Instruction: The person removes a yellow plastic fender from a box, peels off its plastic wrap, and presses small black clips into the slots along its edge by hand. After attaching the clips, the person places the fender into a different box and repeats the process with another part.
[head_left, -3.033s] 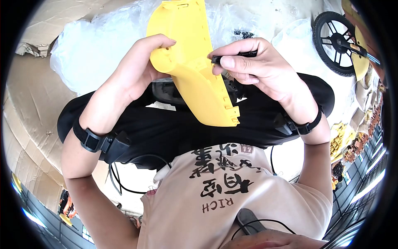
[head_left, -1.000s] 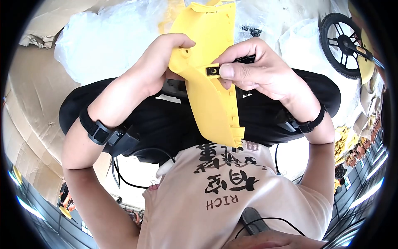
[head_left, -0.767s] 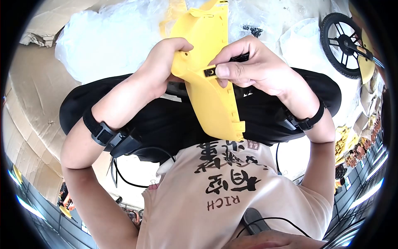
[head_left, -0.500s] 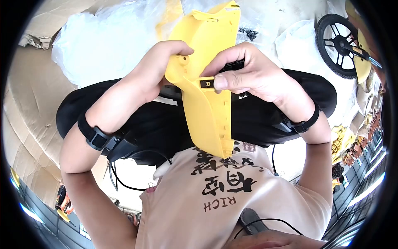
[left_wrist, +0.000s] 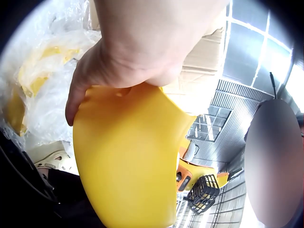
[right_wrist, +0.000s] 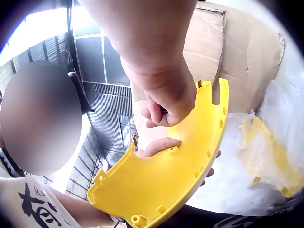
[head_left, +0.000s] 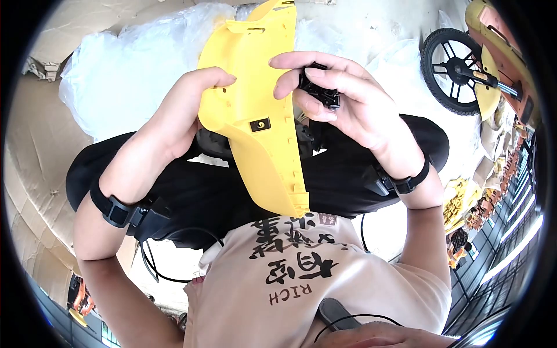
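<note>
Cardboard (head_left: 40,168) runs down the left of the head frame; clear plastic (head_left: 127,81) spreads across the upper left. Black spoked wheel (head_left: 457,69) at upper right, well apart from the hands, pale ground between.

Yellow panel (head_left: 255,95) held up at centre, above the black trousers (head_left: 348,182). Its far end reaches the top edge of the frame; its near end overlaps the printed shirt (head_left: 336,278) in view. Curved, glossy; small tabs along the right rim. Left wrist view gives a smooth outer side, right wrist view a hollow inner side with pegs. Small black clip (head_left: 260,124) sits on the inner face, mid-panel, a yellow hook shape showing through its opening.

Left hand (head_left: 184,111) grips the panel's left edge, thumb over the inner face, fingers behind. Right hand (head_left: 358,105) raised right of the panel, fingers half bent round a cluster of black parts (head_left: 322,90), thumb across them. Index finger reaches out over the panel's right rim; cannot tell whether it touches.
</note>
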Tool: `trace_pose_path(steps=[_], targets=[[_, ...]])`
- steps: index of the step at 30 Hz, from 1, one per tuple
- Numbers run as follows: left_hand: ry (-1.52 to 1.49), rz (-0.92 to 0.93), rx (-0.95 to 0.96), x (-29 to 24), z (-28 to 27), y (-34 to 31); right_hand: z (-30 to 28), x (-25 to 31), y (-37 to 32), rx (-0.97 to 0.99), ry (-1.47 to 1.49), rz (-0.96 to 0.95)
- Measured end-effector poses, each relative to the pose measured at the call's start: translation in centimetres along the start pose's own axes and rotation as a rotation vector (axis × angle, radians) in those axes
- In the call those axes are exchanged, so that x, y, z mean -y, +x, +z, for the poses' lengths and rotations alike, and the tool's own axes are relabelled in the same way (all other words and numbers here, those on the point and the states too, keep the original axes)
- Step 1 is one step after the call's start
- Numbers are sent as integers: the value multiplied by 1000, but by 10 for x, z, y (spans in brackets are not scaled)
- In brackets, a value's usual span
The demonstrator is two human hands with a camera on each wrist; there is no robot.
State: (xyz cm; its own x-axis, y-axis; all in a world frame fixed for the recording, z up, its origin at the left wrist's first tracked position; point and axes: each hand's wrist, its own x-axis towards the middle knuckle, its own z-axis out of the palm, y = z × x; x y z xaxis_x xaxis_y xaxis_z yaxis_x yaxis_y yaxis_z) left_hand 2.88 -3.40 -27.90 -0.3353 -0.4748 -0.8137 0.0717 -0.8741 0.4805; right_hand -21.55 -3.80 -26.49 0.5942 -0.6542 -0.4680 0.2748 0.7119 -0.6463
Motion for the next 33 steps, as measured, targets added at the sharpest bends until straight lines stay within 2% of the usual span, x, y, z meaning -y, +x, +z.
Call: trace_pose_path(steps=[5, 12, 14, 20, 27, 33], targets=[[-31, -2, 21, -1, -1, 1, -3, 0, -2, 67, 28, -12], [-6, 6, -4, -1, 0, -1, -3, -5, -2, 66, -39, -93], [1, 3, -7, 1, -2, 1, -12, -6, -3, 139, 4, -76], [20, 9, -24, 0, -2, 0, -5, -7, -3, -47, 23, -65], [18, 33, -84, -4, -1, -5, -3, -7, -5, 25, -50, -56], [-26, -2, -80, -4, -7, -2, -5, -7, -6, 14, -92, -46]])
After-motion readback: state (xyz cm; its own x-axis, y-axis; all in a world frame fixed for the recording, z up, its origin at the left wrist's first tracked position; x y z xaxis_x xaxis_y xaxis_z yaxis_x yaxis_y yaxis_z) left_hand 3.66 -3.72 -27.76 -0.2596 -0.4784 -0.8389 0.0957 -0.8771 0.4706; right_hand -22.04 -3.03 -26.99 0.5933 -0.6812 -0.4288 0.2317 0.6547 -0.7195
